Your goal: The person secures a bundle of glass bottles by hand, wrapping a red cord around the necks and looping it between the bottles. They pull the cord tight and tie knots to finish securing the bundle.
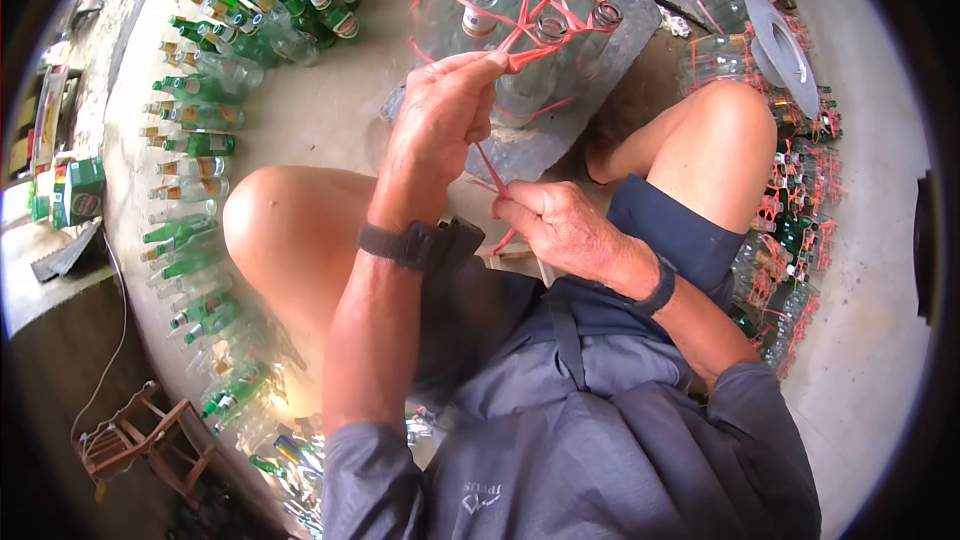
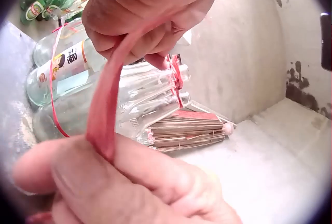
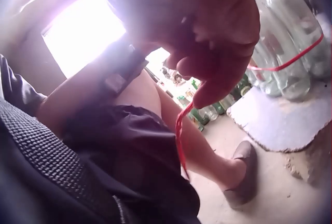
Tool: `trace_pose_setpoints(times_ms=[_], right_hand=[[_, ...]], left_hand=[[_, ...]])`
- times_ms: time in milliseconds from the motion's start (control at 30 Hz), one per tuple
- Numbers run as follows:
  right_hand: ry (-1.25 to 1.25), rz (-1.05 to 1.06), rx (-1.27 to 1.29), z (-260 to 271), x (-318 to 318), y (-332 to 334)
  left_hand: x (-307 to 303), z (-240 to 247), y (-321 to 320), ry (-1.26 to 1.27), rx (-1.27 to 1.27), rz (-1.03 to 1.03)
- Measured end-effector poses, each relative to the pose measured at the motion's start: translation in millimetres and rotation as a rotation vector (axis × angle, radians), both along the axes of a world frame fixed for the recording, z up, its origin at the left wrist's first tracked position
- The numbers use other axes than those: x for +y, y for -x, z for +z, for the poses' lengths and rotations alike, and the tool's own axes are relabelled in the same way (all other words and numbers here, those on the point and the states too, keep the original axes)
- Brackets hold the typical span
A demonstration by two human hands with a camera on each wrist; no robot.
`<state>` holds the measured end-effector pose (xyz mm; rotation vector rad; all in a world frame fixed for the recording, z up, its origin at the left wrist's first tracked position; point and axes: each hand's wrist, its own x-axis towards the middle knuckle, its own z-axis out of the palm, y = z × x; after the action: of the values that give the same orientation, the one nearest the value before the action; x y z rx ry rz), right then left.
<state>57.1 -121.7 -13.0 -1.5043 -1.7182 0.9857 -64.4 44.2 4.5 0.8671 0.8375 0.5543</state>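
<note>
Red plastic twine (image 1: 487, 165) stretches taut between the two hands. My left hand (image 1: 445, 115) is raised in front of the bottles and grips the twine, its fingers curled in. Lower and to the right, my right hand (image 1: 570, 230) pinches the same twine between thumb and fingers. The flat, slightly folded strip of twine (image 2: 106, 105) shows up close in the left wrist view. Beyond the left hand stands a group of clear glass bottles (image 1: 525, 90), with red twine looped from neck to neck. Another red band (image 3: 288, 64) circles their bodies in the right wrist view.
The bottles stand on a grey slab (image 1: 620, 55) between the person's knees. Rows of green bottles (image 1: 205, 145) line the left side. Twine-tied bottle bundles (image 1: 715, 55) stand at the right, under a round grey disc-like thing (image 1: 780, 55). A wooden stool (image 1: 150, 440) is at lower left.
</note>
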Motion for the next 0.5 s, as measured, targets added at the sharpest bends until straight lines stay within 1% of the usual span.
trace_pose_setpoints(times_ms=[33, 100, 133, 200, 300, 400, 500], right_hand=[[-0.001, 0.002, 0.001, 3.4, -1.7, 0.2], [-0.208, 0.146, -0.265, 11.3, -3.4, -0.8], [-0.219, 0.148, -0.277, 15.4, -4.1, 0.6], [-0.143, 0.083, -0.18, 23.8, -9.0, 9.2], [-0.113, 0.062, -0.219, 39.7, -6.5, 19.2], [-0.122, 0.041, -0.228, 48.4, -1.0, 26.9], [-0.136, 0.076, -0.307, 47.8, 3.6, 33.4]], left_hand=[[-1.8, 1.5, 0.5, -0.019, 0.01, -0.001], [-4.4, 5.0, 0.1, -0.048, 0.011, 0.0], [-6.2, 6.9, 0.1, -0.054, 0.029, -0.02], [-9.9, 11.3, -1.8, -0.071, 0.037, -0.041], [-13.2, 14.8, -2.3, -0.132, 0.109, -0.074], [-12.8, 9.2, -2.1, -0.169, 0.052, -0.08], [-12.2, 11.5, -0.2, -0.19, 0.097, -0.102]])
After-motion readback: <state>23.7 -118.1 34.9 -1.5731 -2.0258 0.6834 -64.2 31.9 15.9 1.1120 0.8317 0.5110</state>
